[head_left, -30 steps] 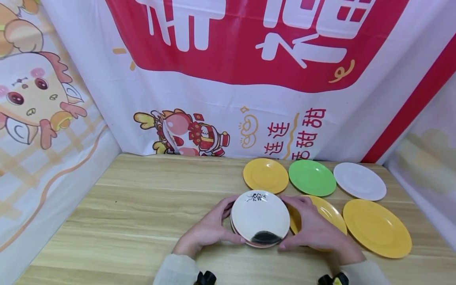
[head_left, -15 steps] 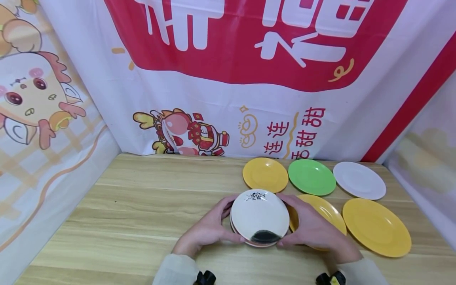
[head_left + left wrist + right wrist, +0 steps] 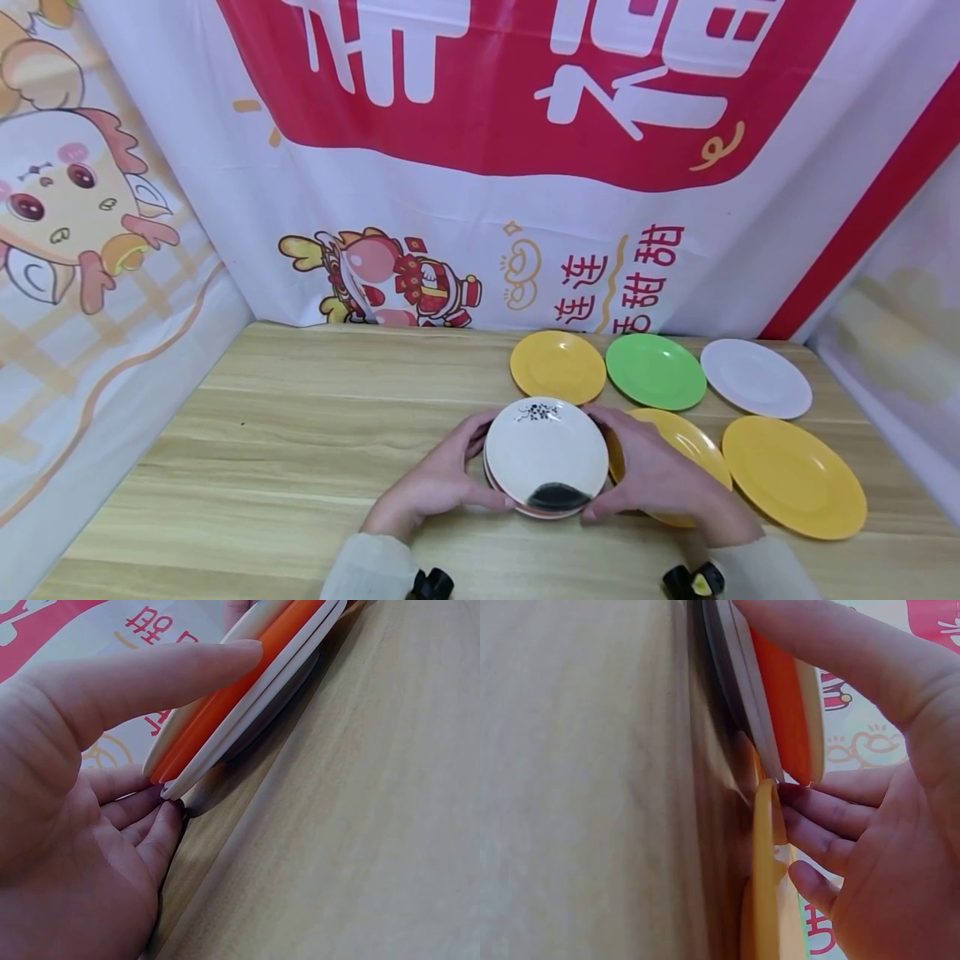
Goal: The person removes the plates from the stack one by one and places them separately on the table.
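Note:
A stack of small round plates (image 3: pixel 547 454) sits at the middle front of the table; its top plate is cream with a black flower print and a dark patch. In the left wrist view, orange plates (image 3: pixel 247 682) and white ones show below the top plate, with a dark underside lowest. My left hand (image 3: pixel 450 475) grips the stack's left side, thumb at the near edge and fingers round the far side. From the right, my right hand (image 3: pixel 652 467) holds the same stack. Its fingers are close to a yellow plate's rim (image 3: pixel 765 855).
Behind the stack lie a yellow plate (image 3: pixel 558 367), a green plate (image 3: pixel 656 371) and a white plate (image 3: pixel 756 377) in a row. Another yellow plate (image 3: pixel 693 446) lies partly under my right arm, beside a large yellow one (image 3: pixel 795 477). Printed cloth (image 3: pixel 420 187) hangs behind the wooden table (image 3: pixel 300 417).

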A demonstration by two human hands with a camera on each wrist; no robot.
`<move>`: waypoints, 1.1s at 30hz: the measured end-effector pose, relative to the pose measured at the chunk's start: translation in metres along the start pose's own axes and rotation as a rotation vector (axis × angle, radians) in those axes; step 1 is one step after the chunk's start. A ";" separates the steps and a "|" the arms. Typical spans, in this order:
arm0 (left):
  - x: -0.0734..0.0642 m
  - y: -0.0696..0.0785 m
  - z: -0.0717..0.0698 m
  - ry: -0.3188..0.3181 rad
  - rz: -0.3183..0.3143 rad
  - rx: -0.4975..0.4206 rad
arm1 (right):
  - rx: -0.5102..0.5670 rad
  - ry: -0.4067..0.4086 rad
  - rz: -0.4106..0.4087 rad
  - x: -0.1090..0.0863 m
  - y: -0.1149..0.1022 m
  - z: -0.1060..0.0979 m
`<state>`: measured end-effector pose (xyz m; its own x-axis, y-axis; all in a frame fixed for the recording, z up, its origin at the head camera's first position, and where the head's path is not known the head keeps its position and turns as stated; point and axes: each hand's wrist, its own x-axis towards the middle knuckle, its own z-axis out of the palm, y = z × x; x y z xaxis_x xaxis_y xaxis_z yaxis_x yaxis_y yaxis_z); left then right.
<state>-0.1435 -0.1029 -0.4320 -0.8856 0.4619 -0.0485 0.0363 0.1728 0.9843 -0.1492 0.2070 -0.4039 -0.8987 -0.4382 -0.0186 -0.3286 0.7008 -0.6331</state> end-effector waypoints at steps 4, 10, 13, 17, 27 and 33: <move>0.000 0.000 0.000 0.001 -0.004 0.001 | -0.045 0.009 0.029 -0.001 0.000 -0.001; 0.000 0.001 -0.001 0.004 -0.006 0.006 | -0.004 0.015 0.063 -0.001 0.002 -0.001; 0.000 0.001 -0.002 0.003 -0.008 0.004 | 0.011 0.016 0.057 -0.001 0.005 -0.001; 0.000 0.002 -0.001 0.004 -0.009 0.004 | -0.004 0.020 0.055 0.000 0.007 -0.001; 0.000 0.000 -0.001 0.002 0.004 0.017 | -0.050 0.035 0.065 -0.001 0.011 0.001; 0.000 0.001 -0.001 0.011 -0.025 0.019 | -0.054 0.038 0.061 -0.002 0.012 0.001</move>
<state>-0.1436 -0.1038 -0.4312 -0.8913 0.4480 -0.0706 0.0233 0.2008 0.9794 -0.1515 0.2157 -0.4124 -0.9274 -0.3732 -0.0255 -0.2878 0.7554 -0.5887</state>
